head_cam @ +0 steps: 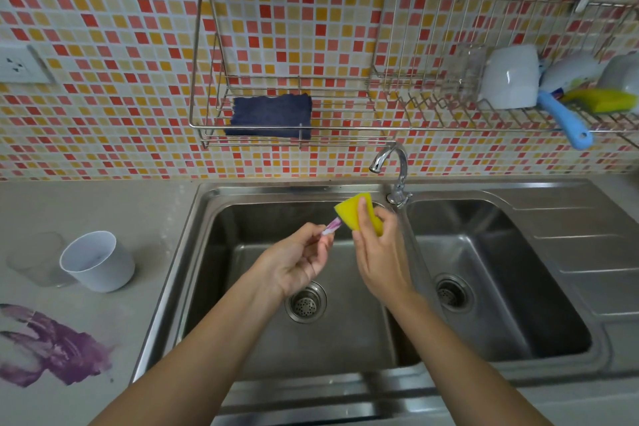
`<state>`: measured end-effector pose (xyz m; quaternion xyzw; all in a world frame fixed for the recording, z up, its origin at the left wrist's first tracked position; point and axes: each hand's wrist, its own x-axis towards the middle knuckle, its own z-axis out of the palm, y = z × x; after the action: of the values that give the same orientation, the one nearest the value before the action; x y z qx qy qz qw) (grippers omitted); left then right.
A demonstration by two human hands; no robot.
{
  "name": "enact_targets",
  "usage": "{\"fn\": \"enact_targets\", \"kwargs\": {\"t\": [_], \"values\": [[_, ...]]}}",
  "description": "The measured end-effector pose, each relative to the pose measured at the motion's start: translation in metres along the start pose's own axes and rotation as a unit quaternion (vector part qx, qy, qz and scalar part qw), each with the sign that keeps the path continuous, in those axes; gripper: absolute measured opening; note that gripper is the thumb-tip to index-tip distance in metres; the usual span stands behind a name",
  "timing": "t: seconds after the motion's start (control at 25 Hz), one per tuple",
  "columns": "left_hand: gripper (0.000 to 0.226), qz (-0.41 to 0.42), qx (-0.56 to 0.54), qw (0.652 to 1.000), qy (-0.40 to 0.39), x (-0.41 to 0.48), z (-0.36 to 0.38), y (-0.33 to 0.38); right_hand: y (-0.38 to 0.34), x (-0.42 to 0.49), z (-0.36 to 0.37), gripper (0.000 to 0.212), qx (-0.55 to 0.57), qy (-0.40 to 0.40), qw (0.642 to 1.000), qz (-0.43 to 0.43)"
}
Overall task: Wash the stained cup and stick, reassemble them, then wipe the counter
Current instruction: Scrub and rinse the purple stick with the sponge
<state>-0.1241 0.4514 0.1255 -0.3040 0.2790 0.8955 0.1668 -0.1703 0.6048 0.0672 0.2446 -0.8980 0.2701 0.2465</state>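
Observation:
Over the left basin of the steel sink (193, 252), my left hand (297, 263) pinches a short white stick (331, 226) streaked with purple. Its far end touches a folded yellow sponge (349, 213), which my right hand (380, 252) grips from the right. A white cup (98, 261) stands upright on the grey counter (103, 204) left of the sink, apart from both hands. A purple smear (55, 349) covers the counter near its front left. A dark blue cloth (271, 114) lies in the wall rack above the sink.
The chrome faucet (397, 169) stands just behind my right hand, its spout over the left basin. A clear glass (38, 259) sits beside the white cup. The wire wall rack (484, 93) holds white cups, a blue-handled brush and a yellow sponge at right.

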Motion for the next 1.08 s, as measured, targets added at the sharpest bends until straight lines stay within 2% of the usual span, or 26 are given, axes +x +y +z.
{"fn": "enact_targets", "kwargs": {"t": [0.08, 0.2, 0.24, 0.36, 0.52, 0.68, 0.84, 1.0, 1.08], "values": [[0.019, 0.003, 0.009, 1.0, 0.004, 0.008, 0.005, -0.004, 0.011, 0.003, 0.002, 0.053, 0.005, 0.011, 0.999, 0.046], [0.018, 0.016, 0.014, 0.999, 0.031, 0.027, 0.009, -0.009, 0.037, 0.006, 0.011, 0.052, -0.035, -0.043, 0.998, -0.004], [0.017, 0.021, 0.018, 0.998, 0.049, 0.035, 0.007, -0.01, 0.048, 0.006, 0.016, 0.054, -0.016, -0.058, 0.998, 0.005], [0.015, 0.029, 0.021, 0.994, 0.1, 0.055, -0.004, -0.012, 0.091, 0.01, 0.029, 0.062, 0.078, -0.076, 0.984, 0.142], [0.015, 0.034, 0.019, 0.993, 0.114, 0.066, -0.015, -0.005, 0.152, 0.026, 0.039, 0.057, 0.104, -0.114, 0.95, 0.272], [0.015, 0.042, 0.047, 0.992, 0.114, 0.072, -0.023, 0.013, 0.181, 0.049, 0.058, 0.068, 0.116, -0.211, 0.946, 0.215], [0.016, 0.037, 0.048, 0.991, 0.122, 0.08, -0.026, 0.014, 0.18, 0.056, 0.072, 0.07, 0.082, -0.211, 0.957, 0.18], [0.015, 0.032, 0.057, 0.991, 0.12, 0.089, -0.022, 0.008, 0.178, 0.049, 0.083, 0.073, 0.066, -0.253, 0.956, 0.129], [0.015, 0.031, 0.067, 0.99, 0.121, 0.094, -0.02, 0.007, 0.175, 0.044, 0.082, 0.067, 0.098, -0.217, 0.961, 0.142]]}}
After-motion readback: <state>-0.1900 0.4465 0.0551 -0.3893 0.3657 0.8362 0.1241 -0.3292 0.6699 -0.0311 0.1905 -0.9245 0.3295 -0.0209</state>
